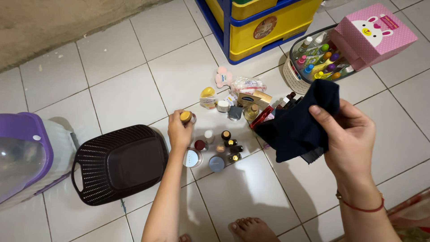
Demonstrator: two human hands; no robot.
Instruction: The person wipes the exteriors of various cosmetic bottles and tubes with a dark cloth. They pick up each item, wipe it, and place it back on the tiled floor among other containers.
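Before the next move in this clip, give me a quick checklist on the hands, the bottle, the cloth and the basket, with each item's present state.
1. Left hand has a firm grip on the small gold-capped bottle: ok, fingers wrapped around it.
2. Right hand holds the dark navy cloth: ok, pinched at its upper edge, rest hanging free.
3. Cloth clear of the small bottles standing on the floor: cannot tell, it hangs close above them.
4. Dark brown plastic basket upright and open: ok.
5. Bottle cap closed: cannot tell.
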